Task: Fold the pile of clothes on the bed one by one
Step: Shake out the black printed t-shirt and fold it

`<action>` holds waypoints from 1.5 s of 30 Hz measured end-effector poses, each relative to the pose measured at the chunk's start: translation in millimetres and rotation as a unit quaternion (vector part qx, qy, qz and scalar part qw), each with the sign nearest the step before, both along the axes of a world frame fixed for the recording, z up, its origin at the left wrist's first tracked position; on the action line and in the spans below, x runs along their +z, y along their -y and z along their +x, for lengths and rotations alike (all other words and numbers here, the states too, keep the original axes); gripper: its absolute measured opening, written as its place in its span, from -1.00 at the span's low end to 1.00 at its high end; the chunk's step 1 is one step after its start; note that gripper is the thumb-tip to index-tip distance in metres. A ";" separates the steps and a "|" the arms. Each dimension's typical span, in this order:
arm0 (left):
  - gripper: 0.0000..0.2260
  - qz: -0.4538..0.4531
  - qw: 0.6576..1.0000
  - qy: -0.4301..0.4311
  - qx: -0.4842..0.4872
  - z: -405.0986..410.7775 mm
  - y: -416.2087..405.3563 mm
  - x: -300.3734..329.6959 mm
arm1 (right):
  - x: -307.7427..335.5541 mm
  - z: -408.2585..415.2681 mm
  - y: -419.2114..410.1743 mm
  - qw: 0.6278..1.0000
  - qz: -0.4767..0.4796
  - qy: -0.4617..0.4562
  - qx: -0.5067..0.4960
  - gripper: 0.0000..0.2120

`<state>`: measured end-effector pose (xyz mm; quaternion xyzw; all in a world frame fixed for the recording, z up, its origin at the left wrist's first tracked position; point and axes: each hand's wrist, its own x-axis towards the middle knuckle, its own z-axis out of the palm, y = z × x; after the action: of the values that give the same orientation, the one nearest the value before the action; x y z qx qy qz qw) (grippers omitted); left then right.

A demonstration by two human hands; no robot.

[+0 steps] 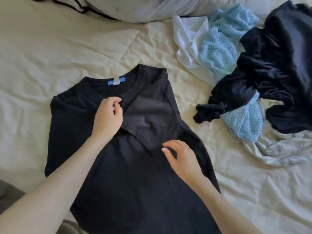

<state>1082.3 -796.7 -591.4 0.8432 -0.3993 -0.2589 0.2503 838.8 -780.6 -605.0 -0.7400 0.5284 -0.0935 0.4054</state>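
Across the frame, bed: cream quilted bed cover (pixel 84 48), wrinkled.
Shirt: black cotton T-shirt (pixel 131 174) at centre, collar toward the top, long axis running top to bottom; one sleeve folded inward.
Pile: unfolded black, pale blue lace and white clothes (pixel 253 68), upper right.
Left hand (pixel 108 119): loosely curled, holding nothing, near the collar.
Right hand (pixel 182 157): relaxed, fingers just beside the folded sleeve's edge, nearer the pile.

A home bedroom: a rumpled cream bedsheet (pixel 67 56), a pillow (pixel 152 9), and loose clothes (pixel 253 65) heaped beside it.
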 end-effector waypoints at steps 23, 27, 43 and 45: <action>-0.71 -0.019 0.995 -0.084 -0.050 -65.6 152.5 -48.4 | -18.9 6.6 55.6 0.757 0.415 0.221 -0.453 -0.86; -0.77 0.021 0.992 0.064 -0.107 -53.7 126.8 -47.6 | -22.3 14.1 44.2 0.798 0.407 0.155 -0.416 -0.87; -0.55 0.003 0.974 0.196 -0.113 -17.4 -35.2 1.8 | 3.1 -13.3 -26.9 0.986 0.059 -0.145 -0.062 -0.62; -0.57 0.014 0.980 0.189 -0.060 -9.7 -80.4 6.0 | 9.0 -12.1 -45.9 0.982 0.003 -0.186 0.016 -0.60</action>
<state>1072.6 -716.3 -585.4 0.8549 -0.4854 -0.1149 0.1428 826.7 -734.7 -596.1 -0.7516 0.5833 0.0537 0.3032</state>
